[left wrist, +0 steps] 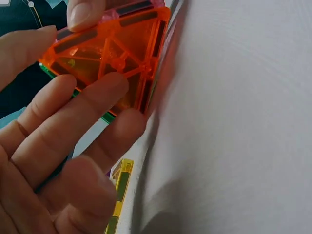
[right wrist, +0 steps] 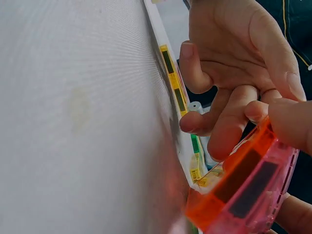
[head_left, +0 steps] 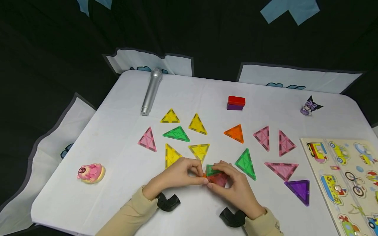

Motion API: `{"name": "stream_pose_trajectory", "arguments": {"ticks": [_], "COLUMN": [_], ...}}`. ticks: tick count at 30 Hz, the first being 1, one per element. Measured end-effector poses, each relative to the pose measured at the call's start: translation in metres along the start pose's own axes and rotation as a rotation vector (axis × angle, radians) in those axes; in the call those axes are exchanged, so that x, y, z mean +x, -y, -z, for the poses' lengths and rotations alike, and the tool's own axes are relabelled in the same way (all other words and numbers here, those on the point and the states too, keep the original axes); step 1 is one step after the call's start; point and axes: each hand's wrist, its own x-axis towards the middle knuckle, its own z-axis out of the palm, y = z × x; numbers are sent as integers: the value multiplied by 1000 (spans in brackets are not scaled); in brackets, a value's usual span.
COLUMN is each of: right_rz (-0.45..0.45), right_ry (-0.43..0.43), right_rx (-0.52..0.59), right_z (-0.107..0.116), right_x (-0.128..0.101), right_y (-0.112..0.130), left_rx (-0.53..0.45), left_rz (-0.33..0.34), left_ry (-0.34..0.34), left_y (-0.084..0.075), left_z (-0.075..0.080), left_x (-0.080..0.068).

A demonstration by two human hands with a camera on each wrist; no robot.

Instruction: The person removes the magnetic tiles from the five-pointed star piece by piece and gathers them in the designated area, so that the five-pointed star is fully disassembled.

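Between the two hands, just above the table's near middle, is a cluster of joined triangular magnetic tiles. An orange tile (left wrist: 119, 53) faces the left wrist view, with a pink tile (right wrist: 253, 195) along its edge in the right wrist view. A green tile (head_left: 211, 170) shows on top in the head view. My left hand (head_left: 182, 173) pinches the orange tile at the cluster's left side, its other fingers loosely bent. My right hand (head_left: 233, 185) grips the cluster from the right, thumb below and fingers over it. The fingers partly hide the tiles.
Loose tiles lie around: yellow (head_left: 170, 155), green (head_left: 246, 164), orange (head_left: 235, 133), pink (head_left: 282, 169) and purple (head_left: 299, 191). A microphone (head_left: 152, 91), red and purple blocks (head_left: 236, 102), and a small figure (head_left: 309, 106) stand behind. A pink bear toy (head_left: 91, 172) sits left, a picture puzzle board (head_left: 344, 183) right.
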Motion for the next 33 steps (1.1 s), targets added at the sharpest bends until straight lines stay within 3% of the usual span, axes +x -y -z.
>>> {"name": "stream_pose_trajectory", "arguments": {"ticks": [11,18,24,29,33], "right_rz": [-15,-22,-17,-12,11], "right_ry": [-47,-54,-59,-54,-63], "right_rx": [82,100,94,90,83], "right_z": [1,1,1,0,0], "right_x": [0,1,1,0,0], "right_y": [0,1,0,1,1], "left_rx": [4,-107,51,177,65], "left_rz": [-12,17,56,59,61], "left_ry": [23,82,151,72,-6], "left_y": [7,7,5,4,3], "left_z": [8,23,31,27,15], "left_x": [-1,-4,-10,-11,-5]}}
